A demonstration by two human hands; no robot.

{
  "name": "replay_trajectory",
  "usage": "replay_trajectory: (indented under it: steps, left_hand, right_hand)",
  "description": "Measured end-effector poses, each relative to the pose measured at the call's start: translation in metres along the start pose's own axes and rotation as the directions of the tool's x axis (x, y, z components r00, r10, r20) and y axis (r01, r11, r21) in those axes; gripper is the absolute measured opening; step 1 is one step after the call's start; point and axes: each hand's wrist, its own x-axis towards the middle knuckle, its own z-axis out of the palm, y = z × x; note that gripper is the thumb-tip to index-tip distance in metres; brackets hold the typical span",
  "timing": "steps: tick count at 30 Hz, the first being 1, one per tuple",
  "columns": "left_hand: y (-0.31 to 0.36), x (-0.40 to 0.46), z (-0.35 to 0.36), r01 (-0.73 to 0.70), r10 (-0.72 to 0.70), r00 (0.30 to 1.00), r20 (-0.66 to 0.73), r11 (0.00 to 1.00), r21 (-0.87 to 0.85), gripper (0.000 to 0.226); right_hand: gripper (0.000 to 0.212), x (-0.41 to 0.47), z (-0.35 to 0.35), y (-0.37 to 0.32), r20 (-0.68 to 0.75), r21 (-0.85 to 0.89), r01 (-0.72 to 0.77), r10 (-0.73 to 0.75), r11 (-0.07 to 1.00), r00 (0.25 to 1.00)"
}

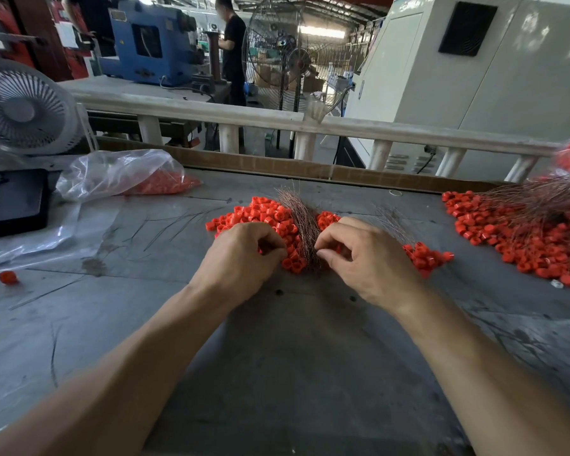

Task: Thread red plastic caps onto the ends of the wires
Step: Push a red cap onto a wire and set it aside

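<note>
A heap of red plastic caps [264,213] lies mid-table, with a bundle of thin copper wires [301,218] lying across it. My left hand [241,258] rests on the left side of the heap, fingers curled with thumb and forefinger pinched among the caps; what they pinch is hidden. My right hand [369,258] sits just right of the bundle, thumb and forefinger pinched at the wires' near end. More caps [425,256] show behind my right hand.
A second pile of caps with wires threaded in them [524,232] lies at the right. A clear bag of caps [125,176] sits at the back left beside a white fan [23,110]. One stray cap [8,277] lies at the left. A cardboard strip [310,167] edges the table's far side.
</note>
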Motion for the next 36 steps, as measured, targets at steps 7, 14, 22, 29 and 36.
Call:
replay_trajectory:
  steps: [7,14,22,29,36]
  left_hand:
    - [0.018,-0.006,-0.001,-0.139,0.140,0.990,-0.005,0.980,-0.144,0.012]
    - [0.029,-0.011,-0.005,-0.232,0.222,0.973,-0.065,0.923,-0.308,0.005]
    - [0.031,-0.005,-0.009,-0.079,0.079,0.996,-0.036,0.659,-0.748,0.003]
    - [0.030,-0.005,-0.015,-0.038,0.015,0.999,-0.036,0.603,-0.797,0.005]
    - [0.030,-0.005,-0.022,0.031,0.002,0.999,0.042,0.642,-0.766,0.012]
  right_hand:
    - [0.007,-0.001,-0.007,-0.013,-0.118,0.005,0.077,-0.076,0.997,0.990]
    - [0.008,0.000,-0.007,-0.028,-0.219,0.167,0.180,-0.142,0.969,0.965]
    - [0.015,-0.003,0.003,-0.031,-0.077,0.540,-0.038,0.094,0.841,0.993]
    - [0.004,-0.003,-0.003,-0.030,-0.245,0.395,0.054,0.049,0.917,0.968]
    - [0.004,-0.005,-0.011,-0.033,-0.296,0.218,0.137,-0.068,0.966,0.953]
